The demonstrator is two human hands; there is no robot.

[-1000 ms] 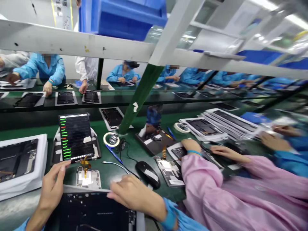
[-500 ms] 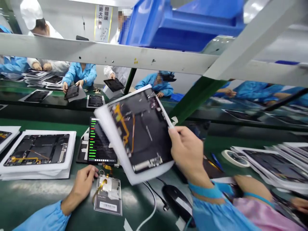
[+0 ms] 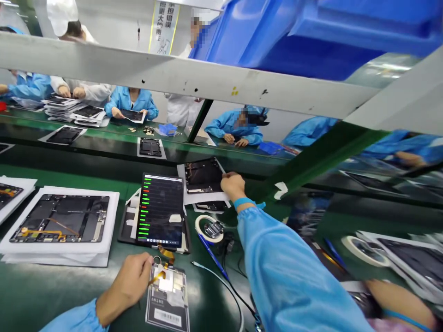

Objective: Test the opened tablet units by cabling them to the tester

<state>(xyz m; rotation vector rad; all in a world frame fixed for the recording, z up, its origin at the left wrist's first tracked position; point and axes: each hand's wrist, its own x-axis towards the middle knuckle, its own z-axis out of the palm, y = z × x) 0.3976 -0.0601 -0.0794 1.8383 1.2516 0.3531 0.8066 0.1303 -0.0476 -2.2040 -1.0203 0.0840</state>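
My right hand (image 3: 233,184) reaches far forward and grips the right edge of an opened tablet housing (image 3: 204,173) with a white foam sheet beneath it. Another dark tablet housing (image 3: 212,206) shows partly under that sheet. My left hand (image 3: 129,281) rests on the bench, fingers curled and closed beside a circuit board with a labelled battery (image 3: 168,299); what the fingertips pinch, if anything, is hidden. Gold flex cables (image 3: 166,254) run from the board to a propped tablet screen (image 3: 161,212), lit with rows of green and red marks.
Stacked tablet housings on foam sheets (image 3: 64,219) lie at left. A tape roll (image 3: 198,227), a blue pen (image 3: 212,256) and cables sit right of the screen. A white shelf beam (image 3: 173,74) with blue bins (image 3: 270,41) crosses above. Co-workers sit opposite; another person's arm (image 3: 398,299) is at lower right.
My right hand has carried the tablet housing forward and down, away from me, to behind the lit screen. The tape roll and pen have come into view. My left hand stays by the board.
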